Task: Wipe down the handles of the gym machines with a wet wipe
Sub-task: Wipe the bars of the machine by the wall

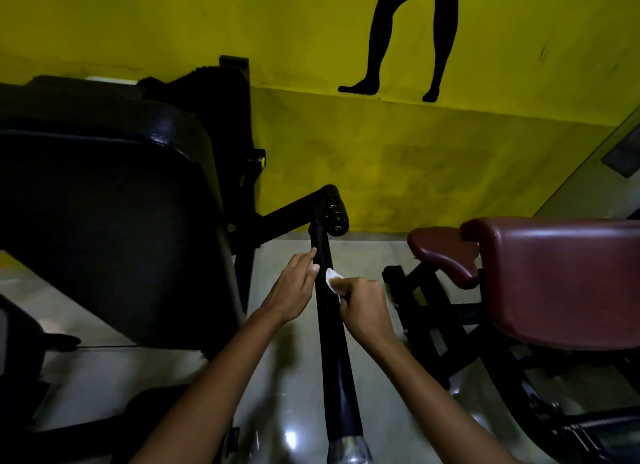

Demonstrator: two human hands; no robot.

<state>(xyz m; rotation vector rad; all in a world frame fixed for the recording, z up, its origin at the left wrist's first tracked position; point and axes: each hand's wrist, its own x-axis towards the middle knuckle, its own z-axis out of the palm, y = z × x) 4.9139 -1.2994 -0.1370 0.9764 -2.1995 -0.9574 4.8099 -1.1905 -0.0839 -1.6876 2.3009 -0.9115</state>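
A big black padded seat stands on the left, a dark red padded bench on the right. Between them runs a long black handle bar. The left hand touches it with straight fingers. The right hand pinches a small white wet wipe against the bar (about halfway up). I think the wiping here is only partly done, and other machines wait.

Yellow wall behind, black silhouette of legs painted on it. Big black pad on the left, maroon padded seat on the right. Glossy grey floor with light glare.
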